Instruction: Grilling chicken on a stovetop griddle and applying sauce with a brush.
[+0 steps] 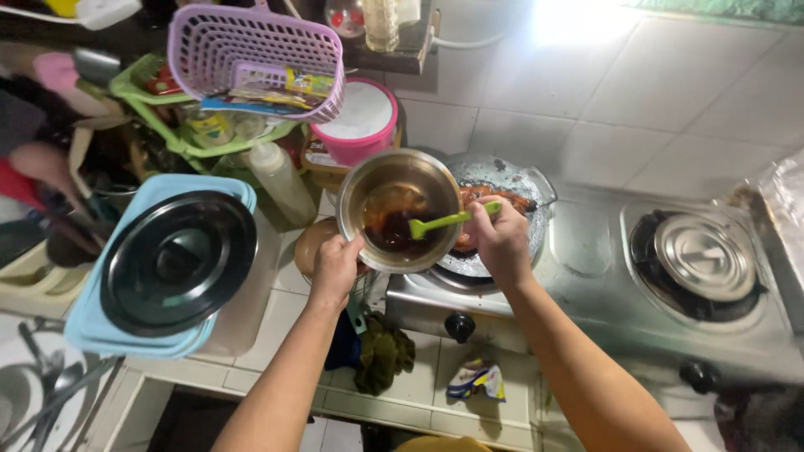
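Note:
My left hand grips the rim of a steel bowl, tilted toward me above the left burner. Dark brown sauce pools in its lower part. My right hand holds a green silicone brush whose head dips into the sauce. Behind the bowl, a grey pan on the burner holds reddish glazed pieces of meat, partly hidden by the bowl and my right hand.
A steel two-burner stove has a lidded steel pot on the right burner. Left of it sit a black lid on a blue container, a squeeze bottle, a pink tub, a lilac basket. A dark cloth lies by the counter edge.

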